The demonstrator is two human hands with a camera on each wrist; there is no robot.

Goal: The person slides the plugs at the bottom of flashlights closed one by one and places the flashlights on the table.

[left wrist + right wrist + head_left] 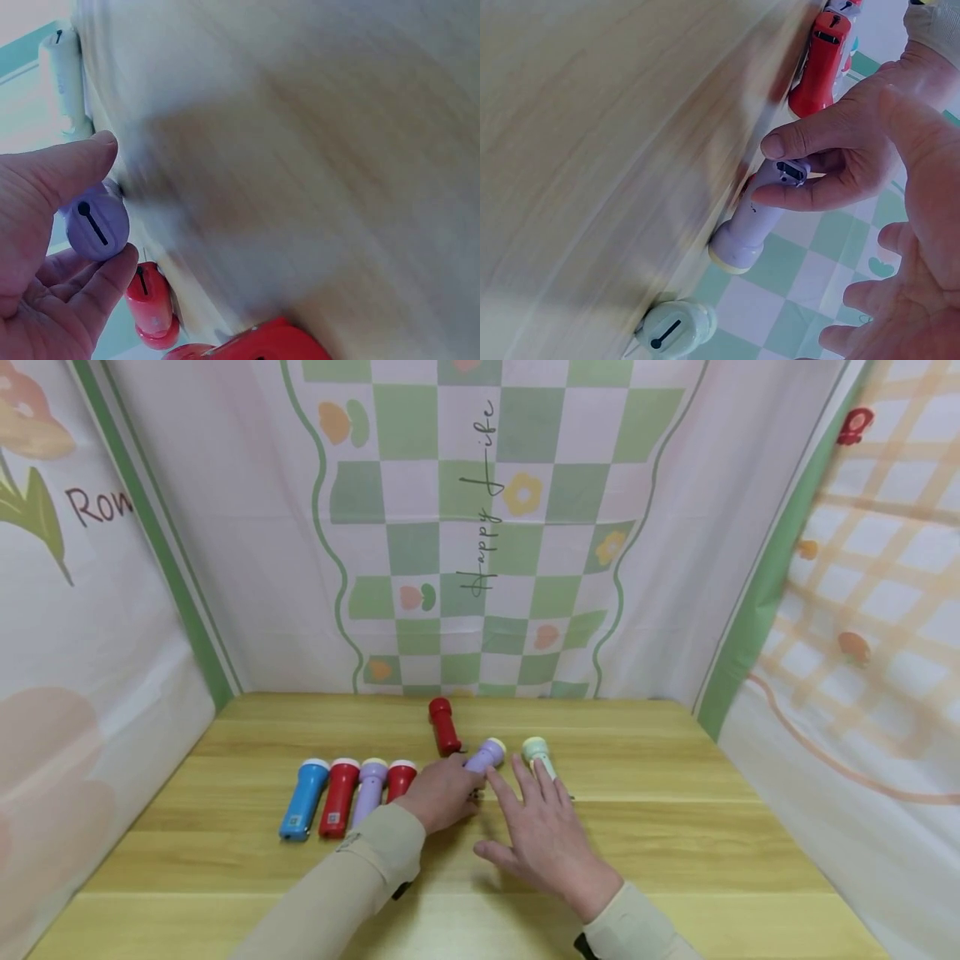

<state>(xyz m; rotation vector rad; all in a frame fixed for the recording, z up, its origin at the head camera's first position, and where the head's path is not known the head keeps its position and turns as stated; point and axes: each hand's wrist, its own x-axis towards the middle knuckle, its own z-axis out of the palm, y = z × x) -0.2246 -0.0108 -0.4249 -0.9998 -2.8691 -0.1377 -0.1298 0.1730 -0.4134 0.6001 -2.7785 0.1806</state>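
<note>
My left hand (444,793) grips a purple flashlight (486,754) near its tail end, thumb on one side and fingers on the other, as the right wrist view shows. The flashlight's pale yellow head points away from me. My right hand (546,837) hovers beside it with fingers spread and holds nothing. Just beyond its fingertips lies a mint green flashlight (537,749), partly hidden by the hand in the head view. In the right wrist view the mint flashlight (676,326) shows its tail end. A dark red flashlight (444,727) lies behind my left hand.
On the left of the wooden table (675,852) several flashlights lie side by side: a blue one (305,797), a red one (340,797), a purple one (370,789) and another red one (401,779), partly covered by my left hand. Printed curtains (285,610) hang around the table.
</note>
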